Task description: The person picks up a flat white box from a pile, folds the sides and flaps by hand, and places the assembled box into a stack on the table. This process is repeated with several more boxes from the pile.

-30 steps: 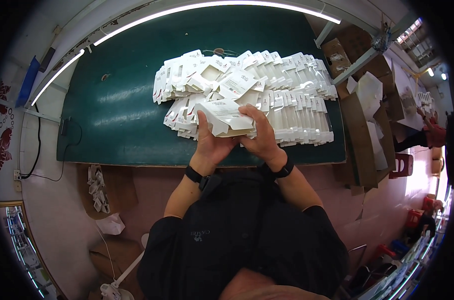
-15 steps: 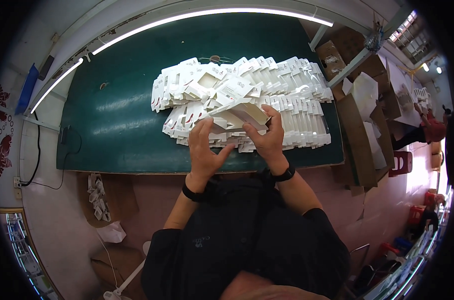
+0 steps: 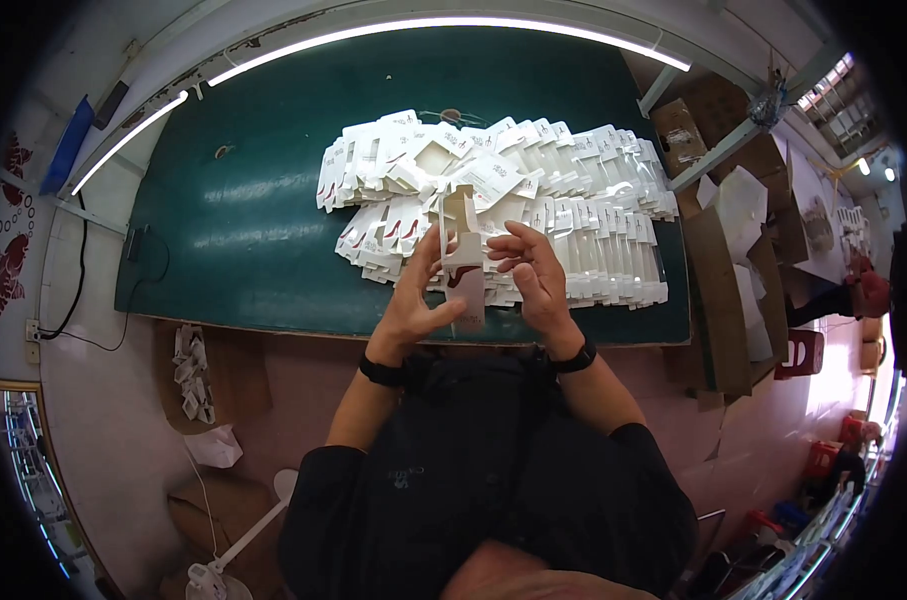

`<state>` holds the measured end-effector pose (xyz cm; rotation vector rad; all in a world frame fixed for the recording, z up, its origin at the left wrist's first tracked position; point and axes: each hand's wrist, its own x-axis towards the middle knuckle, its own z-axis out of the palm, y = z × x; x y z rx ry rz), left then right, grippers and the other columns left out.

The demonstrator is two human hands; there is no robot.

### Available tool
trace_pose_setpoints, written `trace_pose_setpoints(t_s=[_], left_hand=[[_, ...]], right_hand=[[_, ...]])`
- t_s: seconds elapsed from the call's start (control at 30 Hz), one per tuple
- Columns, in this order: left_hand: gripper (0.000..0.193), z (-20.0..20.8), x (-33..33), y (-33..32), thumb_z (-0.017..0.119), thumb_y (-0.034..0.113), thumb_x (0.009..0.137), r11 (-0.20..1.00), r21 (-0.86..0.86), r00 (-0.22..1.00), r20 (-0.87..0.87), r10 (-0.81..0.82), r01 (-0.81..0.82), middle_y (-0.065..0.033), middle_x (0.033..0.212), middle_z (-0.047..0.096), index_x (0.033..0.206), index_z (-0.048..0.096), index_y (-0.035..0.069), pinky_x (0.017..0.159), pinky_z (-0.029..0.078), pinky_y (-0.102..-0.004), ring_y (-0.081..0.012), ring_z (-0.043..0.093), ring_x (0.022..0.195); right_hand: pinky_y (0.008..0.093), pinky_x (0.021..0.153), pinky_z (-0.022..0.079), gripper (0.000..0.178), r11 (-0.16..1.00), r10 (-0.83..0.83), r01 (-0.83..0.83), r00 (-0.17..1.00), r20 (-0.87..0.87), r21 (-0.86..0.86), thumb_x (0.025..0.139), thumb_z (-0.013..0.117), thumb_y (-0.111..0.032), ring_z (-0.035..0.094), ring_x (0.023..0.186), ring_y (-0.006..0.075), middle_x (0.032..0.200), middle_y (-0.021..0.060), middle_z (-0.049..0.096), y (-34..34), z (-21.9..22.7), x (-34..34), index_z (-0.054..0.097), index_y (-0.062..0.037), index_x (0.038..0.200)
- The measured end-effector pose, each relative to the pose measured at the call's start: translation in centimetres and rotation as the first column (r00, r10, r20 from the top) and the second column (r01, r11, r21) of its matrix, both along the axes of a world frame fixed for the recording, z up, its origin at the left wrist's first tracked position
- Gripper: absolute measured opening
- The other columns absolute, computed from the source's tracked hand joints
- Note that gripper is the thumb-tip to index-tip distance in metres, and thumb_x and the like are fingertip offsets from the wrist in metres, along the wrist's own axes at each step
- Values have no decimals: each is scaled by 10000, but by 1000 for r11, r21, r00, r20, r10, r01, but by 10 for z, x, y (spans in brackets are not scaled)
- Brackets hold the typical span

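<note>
A small white folding carton [image 3: 465,285] with a red mark stands upright between my hands, its upper flaps spread apart. My left hand [image 3: 418,300] grips it from the left side, thumb across the front and fingers behind. Just to the right, my right hand [image 3: 535,275] is apart from the carton, fingers spread and holding nothing. Beyond both hands, many flat white cartons [image 3: 613,250] overlap in two long rows on the dark green table [image 3: 233,240]. A few loose cartons [image 3: 498,178] lie on top of the rows near the middle.
At the right of the table stands a large brown cardboard box [image 3: 723,290] with white sheets in it. Another cardboard box [image 3: 228,380], below the table's left front edge, holds small white cartons. A tube light [image 3: 453,25] runs over the far side. A person [image 3: 863,290] is far right.
The carton has turned from lying sideways to standing upright and is opened out. My right hand has let go of it; the left still holds it. The view has shifted slightly.
</note>
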<state>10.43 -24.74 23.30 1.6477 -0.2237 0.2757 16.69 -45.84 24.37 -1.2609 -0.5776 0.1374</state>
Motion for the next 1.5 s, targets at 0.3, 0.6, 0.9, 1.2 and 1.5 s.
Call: trace_pose_setpoints(t_s=[0.3,0.6,0.9,1.2,1.5], left_hand=[[841,-11,-4,6,674,428,906,792,-518,857,-194,-478,324,-137,1352,583,1530,333,-21,1039,448,-354,-212,574,1216],[540,5,0,-9,526,112,1045,914,-396,990,-137,40,-92,-165,1296,592,1529,314,4,981,511,-336,-199,602,1170],[680,0,0,-2,657,94,990,913,-407,994,-104,-16,-28,-155,1292,566,1549,271,55,970,531,-361,-202,603,1152],[792,-4,-2,-8,739,41,916,933,-359,987,-156,-36,-23,-117,1207,545,1554,273,92,862,590,-322,-184,602,1080],[878,1,-9,-6,783,41,859,973,-230,979,-200,-51,3,-105,1216,494,1541,237,118,847,605,-341,-201,573,1121]], right_hand=[[344,986,488,546,980,165,-185,957,-238,-65,1010,651,-305,618,1124,193,1280,131,626,7,0,5,474,9,1421],[305,937,549,547,996,-77,63,968,-237,-65,940,720,-73,622,1120,164,1255,113,614,7,-9,5,467,27,1415],[324,923,551,626,967,-93,74,994,-66,-245,920,741,-93,647,1090,181,1254,124,619,2,4,4,436,-7,1460],[338,950,533,561,918,-140,185,979,148,-352,912,752,-115,631,1120,181,1253,106,619,-2,15,8,508,-41,1410],[333,949,533,483,955,-22,23,1000,6,-296,909,760,-114,614,1136,166,1252,76,619,-8,13,13,556,-48,1342]])
